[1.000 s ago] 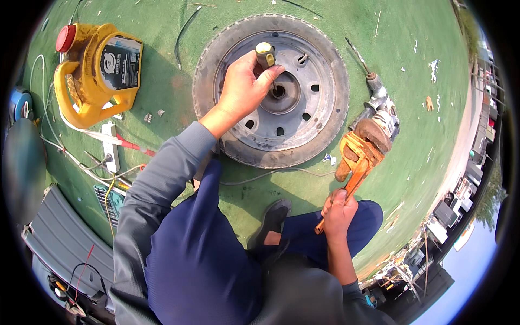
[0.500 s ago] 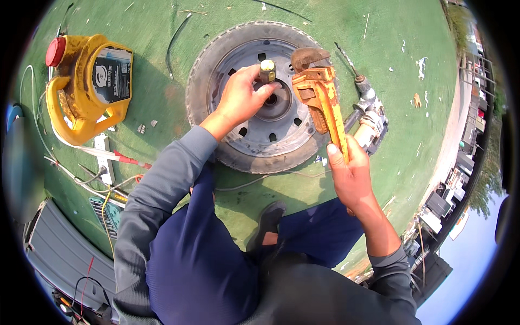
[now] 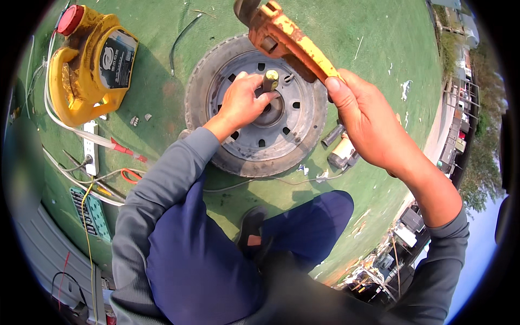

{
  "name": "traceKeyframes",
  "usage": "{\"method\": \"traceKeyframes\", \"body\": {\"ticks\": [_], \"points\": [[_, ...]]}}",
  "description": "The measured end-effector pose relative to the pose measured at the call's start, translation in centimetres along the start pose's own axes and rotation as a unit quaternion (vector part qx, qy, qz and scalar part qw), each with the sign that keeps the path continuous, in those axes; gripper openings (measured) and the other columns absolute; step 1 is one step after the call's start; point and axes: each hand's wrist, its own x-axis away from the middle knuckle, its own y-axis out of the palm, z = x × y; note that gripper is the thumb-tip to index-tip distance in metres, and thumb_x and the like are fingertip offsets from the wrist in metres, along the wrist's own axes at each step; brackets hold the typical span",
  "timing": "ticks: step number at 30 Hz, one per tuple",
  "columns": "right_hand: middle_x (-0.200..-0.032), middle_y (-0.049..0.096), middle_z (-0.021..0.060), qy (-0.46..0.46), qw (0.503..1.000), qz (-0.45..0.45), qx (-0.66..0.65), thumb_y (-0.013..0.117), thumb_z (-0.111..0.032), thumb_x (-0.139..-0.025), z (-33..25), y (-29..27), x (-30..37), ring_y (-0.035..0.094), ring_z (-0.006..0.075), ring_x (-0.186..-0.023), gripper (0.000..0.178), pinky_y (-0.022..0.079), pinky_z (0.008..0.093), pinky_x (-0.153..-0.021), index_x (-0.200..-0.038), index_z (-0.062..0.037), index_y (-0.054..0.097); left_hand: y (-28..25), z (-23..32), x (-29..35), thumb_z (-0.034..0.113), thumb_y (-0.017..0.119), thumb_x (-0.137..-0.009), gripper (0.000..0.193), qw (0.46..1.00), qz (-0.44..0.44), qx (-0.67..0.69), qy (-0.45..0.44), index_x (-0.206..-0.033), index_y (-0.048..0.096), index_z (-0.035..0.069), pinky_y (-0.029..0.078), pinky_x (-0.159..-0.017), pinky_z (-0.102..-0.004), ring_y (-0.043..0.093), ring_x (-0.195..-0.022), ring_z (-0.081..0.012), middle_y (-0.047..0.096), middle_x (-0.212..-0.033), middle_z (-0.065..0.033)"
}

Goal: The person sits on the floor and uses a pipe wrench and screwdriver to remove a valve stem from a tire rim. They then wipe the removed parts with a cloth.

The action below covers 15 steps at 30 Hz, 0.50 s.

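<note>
A wheel with a black tyre and grey steel rim (image 3: 300, 127) lies flat on the green ground in front of me. Over its hub, my left hand (image 3: 238, 105) grips a screwdriver (image 3: 271, 80) by its dark, yellow-ended handle; the lower end is hidden. My right hand (image 3: 371, 119) is wrapped round the handle of an orange-yellow pipe wrench (image 3: 292, 46). The wrench is raised above the far right side of the wheel, its head up and to the left, apart from the screwdriver.
To the left stands a yellow jug (image 3: 81, 86) with a red cap, near a white power strip (image 3: 91, 151) and cables. A green tool case (image 3: 89, 214) lies nearer me. Partly behind my right hand is a power drill (image 3: 342, 151).
My right hand has lifted the pipe wrench up and to the left, and its head has swung left. My left hand stays over the hub with the screwdriver.
</note>
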Motion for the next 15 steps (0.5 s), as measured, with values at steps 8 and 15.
{"method": "traceKeyframes", "body": {"ticks": [8,15], "points": [[-0.061,0.036,-0.0086,0.07,0.982,-0.063,-0.162,0.046,-0.066,-0.109,-4.5,-3.2,-1.4,0.024,0.0015,-0.047,0.057,0.02,0.0234,-0.041,-0.102,-0.0103,0.057,-1.1,-2.6,2.1,0.007,0.077,-0.088,0.017,0.994,0.051,-0.076,0.06,-0.104,0.071,0.005,0.05,-0.079,-0.043,0.061,-0.093,-0.034,0.068,-0.1,-0.0132],[-0.064,0.033,-0.0092,0.084,0.962,0.016,-0.259,0.047,-0.069,-0.107,-3.1,-3.7,1.1,0.021,0.0008,-0.045,0.058,0.016,0.0222,-0.039,-0.107,-0.0114,0.054,0.6,2.6,-0.6,0.02,0.085,-0.082,0.06,0.988,0.062,-0.132,0.051,-0.137,0.065,0.009,0.051,-0.097,-0.0447,0.061,-0.108,-0.0337,0.061,-0.13,-0.015]]}}
